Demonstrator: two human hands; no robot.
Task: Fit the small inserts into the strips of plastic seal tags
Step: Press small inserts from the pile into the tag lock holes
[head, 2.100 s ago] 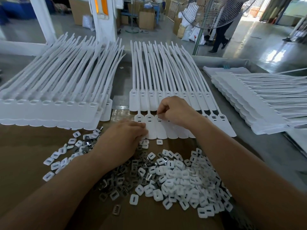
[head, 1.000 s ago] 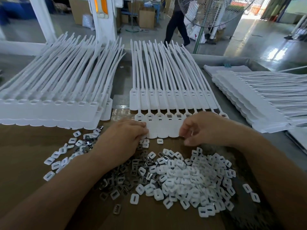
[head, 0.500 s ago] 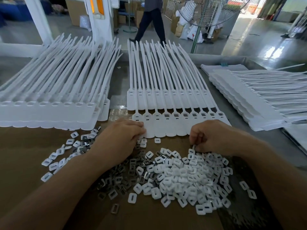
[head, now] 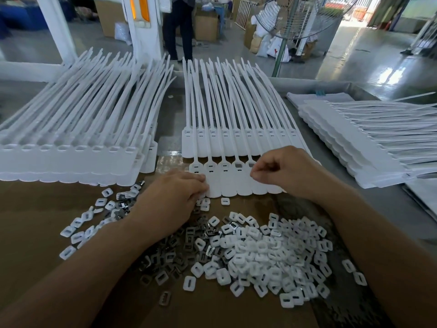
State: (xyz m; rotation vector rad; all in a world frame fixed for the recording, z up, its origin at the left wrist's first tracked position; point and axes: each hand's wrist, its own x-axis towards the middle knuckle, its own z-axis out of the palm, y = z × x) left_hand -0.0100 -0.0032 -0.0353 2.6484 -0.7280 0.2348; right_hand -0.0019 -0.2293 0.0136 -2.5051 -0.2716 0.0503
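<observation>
A strip of white plastic seal tags (head: 227,183) lies flat in front of me, with a second strip (head: 236,143) just behind it. My left hand (head: 172,200) rests with flat fingers on the near strip's left tags. My right hand (head: 283,171) hovers over the fifth tag's socket with fingers curled and fingertips pinched together; any insert between them is hidden. A heap of small white inserts (head: 272,254) mixed with metal clips (head: 170,254) covers the cardboard near me.
A tall stack of tag strips (head: 71,147) stands at the left and another stack (head: 354,143) at the right. More inserts (head: 87,223) are scattered left of my left arm. A person (head: 178,29) stands beyond the table, near a floor fan (head: 298,22).
My right hand has left the insert heap and gone up and left to the near strip's sockets. My left hand has stayed on the strip. The person behind has walked left.
</observation>
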